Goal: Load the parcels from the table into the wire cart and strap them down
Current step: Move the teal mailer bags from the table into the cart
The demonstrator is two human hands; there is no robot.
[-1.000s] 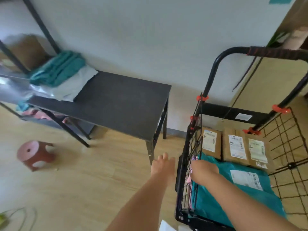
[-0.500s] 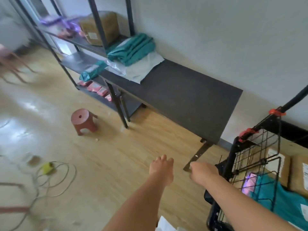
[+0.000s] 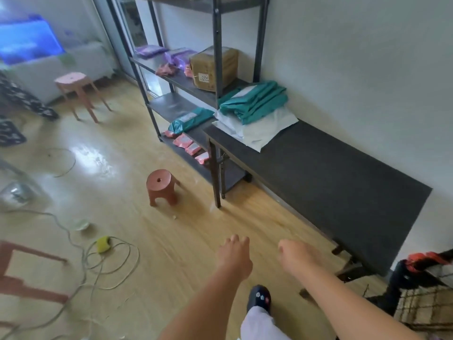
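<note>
The person's left hand (image 3: 234, 253) and right hand (image 3: 291, 253) are hovering side by side above the yellow wooden floor (image 3: 152, 241), each grip loosely curled and holding nothing. The stack of teal plastic mailer parcels (image 3: 253, 101) is lying on flat white mailer bags (image 3: 259, 130) at the far end of the long dark worktop (image 3: 331, 182), well apart from both hands. A corner of the black wire cart (image 3: 421, 298) is showing at the lower right, just beside the worktop's near end. A small red plastic stool (image 3: 160, 186) is standing on the floor near the worktop's far leg.
</note>
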